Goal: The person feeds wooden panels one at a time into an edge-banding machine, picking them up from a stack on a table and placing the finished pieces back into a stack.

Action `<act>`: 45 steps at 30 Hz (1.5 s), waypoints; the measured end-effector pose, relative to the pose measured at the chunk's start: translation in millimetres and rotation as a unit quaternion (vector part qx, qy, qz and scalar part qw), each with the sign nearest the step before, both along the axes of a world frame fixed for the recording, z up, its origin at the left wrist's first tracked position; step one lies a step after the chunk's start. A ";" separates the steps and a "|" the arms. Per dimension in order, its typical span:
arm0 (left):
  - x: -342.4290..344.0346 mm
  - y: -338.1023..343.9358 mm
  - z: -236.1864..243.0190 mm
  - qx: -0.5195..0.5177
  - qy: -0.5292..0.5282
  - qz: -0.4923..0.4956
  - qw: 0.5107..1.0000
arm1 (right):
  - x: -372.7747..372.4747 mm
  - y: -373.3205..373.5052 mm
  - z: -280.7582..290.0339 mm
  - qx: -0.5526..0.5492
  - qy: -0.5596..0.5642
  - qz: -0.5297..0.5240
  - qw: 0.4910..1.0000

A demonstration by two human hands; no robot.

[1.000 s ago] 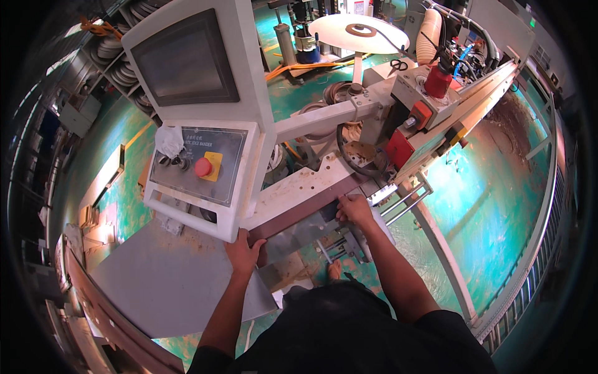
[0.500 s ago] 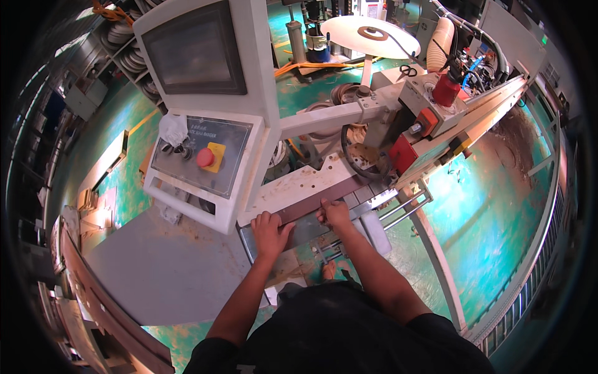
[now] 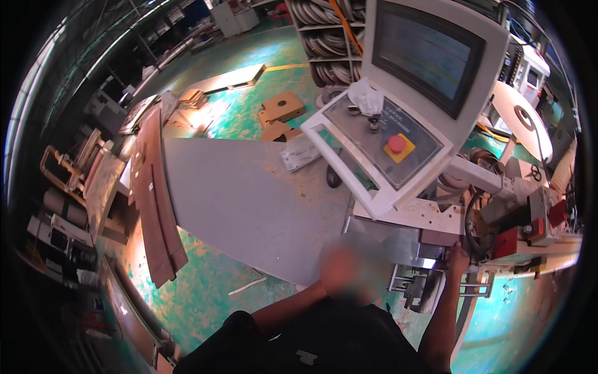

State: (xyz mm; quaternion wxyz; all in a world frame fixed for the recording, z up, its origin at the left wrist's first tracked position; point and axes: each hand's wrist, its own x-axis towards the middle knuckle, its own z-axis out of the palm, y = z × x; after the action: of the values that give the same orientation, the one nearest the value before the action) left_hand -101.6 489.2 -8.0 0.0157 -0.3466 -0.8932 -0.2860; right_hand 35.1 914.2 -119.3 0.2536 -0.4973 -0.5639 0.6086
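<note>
Nearest, the person's left hand [image 3: 339,273] is in front of the near edge of the grey tabletop, lost in a blurred patch, so I cannot tell whether it is loose, clenched or holding something. The right hand [image 3: 458,257] is farther out, its fingers bent and seemingly touching the right end of a narrow, dark reddish-brown, straight-edged strip [image 3: 439,237]; whether they grip it or only press on it cannot be made out.

The step in hand looks to be steadying or guiding that strip at the machine. The next move, I judge, calls for even pressure along its length, with the fingertips clear of the dark curved machine part [image 3: 476,232] just beside them.

The strip lies against the near side of a pale, hole-drilled metal fence [image 3: 398,213], at the right end of a shiny silver-grey metal bed [image 3: 386,242]. Its visible face looks flat, evenly coloured and dull; the right end is partly hidden by the hand.

Left of the bed spreads the broad, dusty grey tabletop [image 3: 249,206]. Above it hangs a white-framed control panel with a dark face [image 3: 367,144] and a round red button [image 3: 396,144], topped by a lit rectangular screen [image 3: 423,53]. Farther back are a large white disc [image 3: 512,103] and a shelf of coiled grey bands [image 3: 327,43]
</note>
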 end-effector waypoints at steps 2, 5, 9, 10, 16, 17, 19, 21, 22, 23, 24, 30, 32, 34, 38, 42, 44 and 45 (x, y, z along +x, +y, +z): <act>-1.0 -13.4 8.9 0.036 -0.014 -0.002 0.999 | 17.8 -11.3 -19.0 0.054 0.022 0.012 0.998; 1.2 -84.1 18.0 0.060 0.010 0.119 0.991 | 2.8 -77.7 -5.5 0.061 0.018 0.086 0.994; -11.7 -209.7 21.1 0.029 0.076 0.313 0.946 | -13.7 -137.4 -8.6 0.104 0.007 0.159 0.982; -11.4 -253.2 24.1 0.008 0.103 0.362 0.926 | -22.1 -163.6 3.5 0.126 0.023 0.181 0.975; -25.0 -521.3 10.3 -0.093 0.229 0.688 0.682 | -70.8 -255.5 51.1 0.187 0.023 0.293 0.938; -28.8 -553.9 9.1 -0.119 0.199 0.711 0.664 | -78.4 -269.2 54.8 0.183 0.029 0.304 0.934; -31.5 -607.9 5.7 -0.173 0.131 0.752 0.623 | -89.0 -312.5 80.3 0.150 0.048 0.330 0.931; -48.1 -639.8 5.7 -0.136 -0.012 0.741 0.657 | -96.0 -340.9 82.8 0.158 0.043 0.337 0.927; -53.7 -654.1 6.6 -0.118 -0.082 0.729 0.669 | -99.5 -356.4 82.0 0.160 0.041 0.341 0.925; -46.9 -674.7 0.9 -0.087 -0.068 0.719 0.686 | -104.4 -382.7 87.7 0.163 0.062 0.353 0.919; -44.1 -683.4 -2.8 -0.068 -0.087 0.711 0.695 | -106.9 -405.3 96.4 0.138 0.069 0.367 0.917; -35.3 -628.0 17.0 0.586 -0.401 0.390 0.586 | -112.0 -487.2 128.4 0.089 0.061 0.417 0.902; -13.3 -599.6 26.3 0.649 -0.437 0.257 0.567 | -121.6 -511.0 136.8 0.082 0.074 0.451 0.886; 0.9 -549.9 49.2 0.683 -0.436 0.178 0.558 | -130.4 -528.9 147.6 0.079 0.077 0.481 0.870; 28.3 -481.7 73.6 0.623 -0.460 0.168 0.610 | -168.8 -579.1 189.2 0.095 0.103 0.537 0.832; 43.7 -453.9 76.8 0.505 -0.421 0.170 0.734 | -209.8 -623.4 250.5 0.124 0.147 0.585 0.788; 49.8 -449.3 69.5 0.452 -0.385 0.178 0.785 | -223.7 -641.5 287.9 0.125 0.169 0.599 0.773; 49.7 -449.8 66.8 0.422 -0.367 0.187 0.808 | -229.0 -649.3 308.6 0.124 0.178 0.599 0.771</act>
State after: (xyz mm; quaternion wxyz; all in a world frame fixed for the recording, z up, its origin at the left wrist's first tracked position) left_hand -51.9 39.4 58.8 -0.1156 -0.0012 -0.6712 -0.7322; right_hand -194.0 264.8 189.2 -0.0068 0.0941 -0.7626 0.6400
